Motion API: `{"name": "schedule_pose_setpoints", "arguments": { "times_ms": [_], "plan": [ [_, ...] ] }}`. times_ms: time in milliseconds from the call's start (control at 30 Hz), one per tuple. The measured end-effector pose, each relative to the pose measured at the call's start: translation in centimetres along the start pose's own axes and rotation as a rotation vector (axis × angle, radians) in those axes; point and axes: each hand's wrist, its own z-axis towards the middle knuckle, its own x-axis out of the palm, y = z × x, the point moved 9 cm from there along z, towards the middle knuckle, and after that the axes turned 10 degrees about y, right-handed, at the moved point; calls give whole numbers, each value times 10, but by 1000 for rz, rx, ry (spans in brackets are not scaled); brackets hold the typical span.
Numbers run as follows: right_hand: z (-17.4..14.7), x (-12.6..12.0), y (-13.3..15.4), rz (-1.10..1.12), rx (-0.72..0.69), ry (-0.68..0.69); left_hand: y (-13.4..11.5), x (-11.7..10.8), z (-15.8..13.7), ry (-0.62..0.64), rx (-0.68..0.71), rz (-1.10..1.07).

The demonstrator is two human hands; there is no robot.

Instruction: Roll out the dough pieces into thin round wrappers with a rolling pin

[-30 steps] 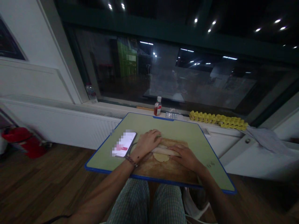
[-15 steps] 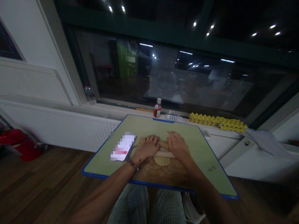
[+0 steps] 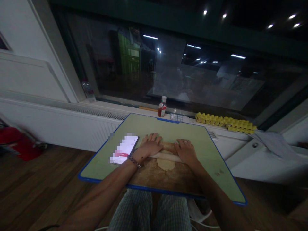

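Observation:
A pale rolling pin [image 3: 166, 156] lies crosswise on a brown wooden board [image 3: 163, 179]. From under its near side shows a flat, thin round of dough [image 3: 166, 164]. My left hand [image 3: 151, 146] rests palm down over the pin's left end, its fingers stretched out and spread. Over the right end lies my right hand [image 3: 186, 150], also palm down with fingers extended forward. Neither hand is wrapped round the pin. My palms hide both of its ends. A lit phone [image 3: 126, 149], partly pixelated, lies left of my left hand.
The board rests on a light green tabletop [image 3: 211, 160] with a blue rim. Behind it, the windowsill bears a small bottle of red liquid [image 3: 162, 107], a blister pack [image 3: 176, 117], yellow egg cartons [image 3: 225, 122] and a clear bottle [image 3: 88, 91]. A red container [image 3: 20, 142] stands on the floor left.
My left hand's fingers have straightened and spread. My right hand has shifted slightly back towards me. A little more of the dough shows in front of the pin. The view has tilted slightly.

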Motion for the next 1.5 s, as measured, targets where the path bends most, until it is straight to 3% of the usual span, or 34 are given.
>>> {"name": "schedule_pose_setpoints", "arguments": {
  "times_ms": [133,367,667,833,900,1033,1200,1333,1500],
  "plan": [
    [-2,3,5,-76,7,58,-6,1,-6,-4,24,4],
    [-13,-1,19,-67,-56,59,-17,3,-24,-121,87,72],
    [-50,-15,33,39,-90,-74,-50,-8,-79,-258,260,119],
    [-21,-3,27,-1,-143,45,-31,-12,-50,-241,115,67],
    [-3,1,21,-18,-133,62,-18,-9,-30,-179,45,14],
    [10,12,12,-36,-83,134,-5,-11,-18,-204,-50,-9],
    [-35,-4,31,-4,-138,-42,-33,-1,-56,-172,102,65],
    [-71,-17,42,80,-96,-155,-59,-6,-98,-277,239,140],
    [-68,-12,42,74,-116,-115,-60,-11,-102,-356,237,154]
  ]
}}
